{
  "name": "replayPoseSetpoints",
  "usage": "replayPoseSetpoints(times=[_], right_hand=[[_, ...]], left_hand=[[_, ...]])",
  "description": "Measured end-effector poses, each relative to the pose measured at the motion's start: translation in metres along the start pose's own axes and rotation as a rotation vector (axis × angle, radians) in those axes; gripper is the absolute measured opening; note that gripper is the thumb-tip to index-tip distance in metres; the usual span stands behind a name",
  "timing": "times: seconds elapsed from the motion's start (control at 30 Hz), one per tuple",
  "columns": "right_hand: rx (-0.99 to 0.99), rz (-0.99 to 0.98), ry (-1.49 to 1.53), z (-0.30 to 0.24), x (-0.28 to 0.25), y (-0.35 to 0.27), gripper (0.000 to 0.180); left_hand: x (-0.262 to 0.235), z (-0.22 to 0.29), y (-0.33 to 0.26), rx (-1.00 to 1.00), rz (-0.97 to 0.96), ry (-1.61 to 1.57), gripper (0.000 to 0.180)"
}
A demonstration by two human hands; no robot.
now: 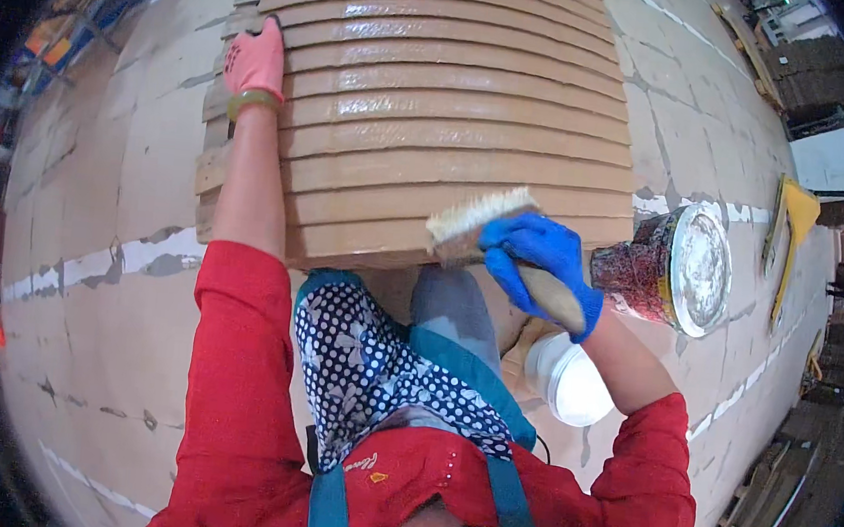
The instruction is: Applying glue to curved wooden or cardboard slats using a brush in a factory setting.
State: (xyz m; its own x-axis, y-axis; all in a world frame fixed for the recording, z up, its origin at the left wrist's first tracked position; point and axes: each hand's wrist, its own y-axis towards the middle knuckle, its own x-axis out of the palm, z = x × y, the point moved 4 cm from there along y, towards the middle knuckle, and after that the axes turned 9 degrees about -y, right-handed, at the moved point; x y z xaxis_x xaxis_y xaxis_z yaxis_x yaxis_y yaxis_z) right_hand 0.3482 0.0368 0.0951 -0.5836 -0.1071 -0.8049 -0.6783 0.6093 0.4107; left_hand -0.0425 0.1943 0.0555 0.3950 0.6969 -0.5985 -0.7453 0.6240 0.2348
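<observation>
The blue-gloved fingers of the right hand [542,264] are clamped around the wooden handle of a brush [481,215], whose pale bristles sit over the near right part of the cardboard stack [471,157]; I cannot tell whether they touch it. The pink-gloved left hand [256,58] is at the stack's left edge, toward its far end; how tightly its fingers close there I cannot tell.

Just right of the stack stands a large bucket [637,267], its dark red wall heavily smeared, its round top showing a streaky whitish substance [705,268]. Nearer the person, off the stack's near right corner, is a smaller white tub [540,364]; whether its bright top is a lid or contents is unclear.

The stack lies in front of the person, its brown sheets overlapping in narrow steps like shingles, with a glossy, wet-looking band down the middle. Around it spreads a worn floor [113,357] crossed by white lines. Well right of the stack is a yellow frame [800,211].
</observation>
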Motion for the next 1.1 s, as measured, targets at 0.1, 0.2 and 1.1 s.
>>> replayPoseSetpoints(times=[0.1, 0.2, 1.1], right_hand=[[0.107, 0.176, 0.318, 0.034, -0.029, 0.015, 0.007], [0.256, 0.263, 0.551, 0.062, -0.061, 0.047, 0.011], [0.25, 1.068, 0.403, 0.363, -0.096, 0.315, 0.009]], left_hand=[[0.0, 0.002, -0.001, 0.043, 0.014, -0.025, 0.06], [0.0, -0.002, 0.003, 0.048, 0.002, -0.02, 0.06], [0.018, 0.019, -0.003, 0.075, -0.031, -0.091, 0.067]])
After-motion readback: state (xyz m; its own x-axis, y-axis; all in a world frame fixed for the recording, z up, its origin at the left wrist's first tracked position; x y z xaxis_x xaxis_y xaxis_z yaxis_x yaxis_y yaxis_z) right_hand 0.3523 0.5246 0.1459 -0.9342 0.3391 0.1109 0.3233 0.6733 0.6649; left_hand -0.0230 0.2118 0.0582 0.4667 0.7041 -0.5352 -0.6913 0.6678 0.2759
